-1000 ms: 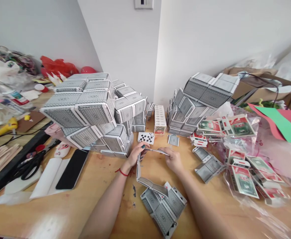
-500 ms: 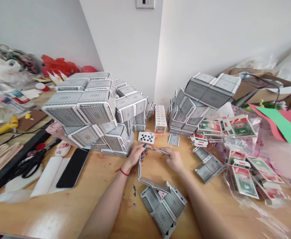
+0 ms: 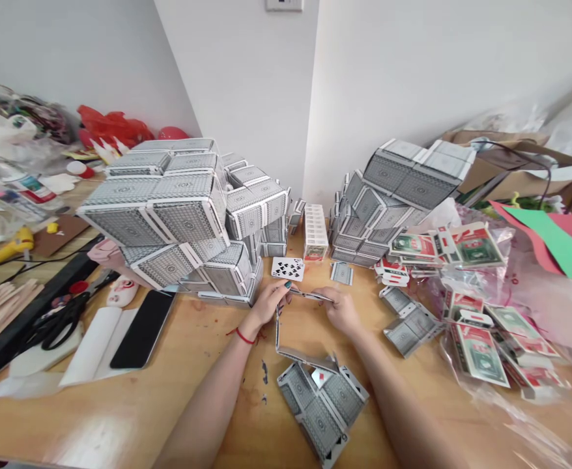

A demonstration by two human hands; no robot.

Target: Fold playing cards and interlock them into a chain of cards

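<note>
A strip of joined playing cards (image 3: 278,333), bent at the corners into an open frame, stands edge-up between my hands. My left hand (image 3: 270,302) pinches it at the far left corner. With its fingers closed, my right hand (image 3: 341,310) grips the far right end. The strip's near side rests by a flat panel of joined playing cards (image 3: 321,420), backs mostly up, lying between my forearms. Beyond my hands lie a face-up ten of spades (image 3: 286,268) and a face-down card piece (image 3: 341,273).
Large card-block structures stand at left (image 3: 178,208) and right (image 3: 393,189), with a clear box of decks (image 3: 315,231) between. Opened card boxes (image 3: 479,355) and plastic lie right, near a folded card piece (image 3: 410,322). A phone (image 3: 143,331), scissors (image 3: 66,316) and yellow glue gun (image 3: 10,247) are left.
The near side of the card strip has shifted slightly to the right and narrowed in view. Both hands keep their grip in nearly the same place.
</note>
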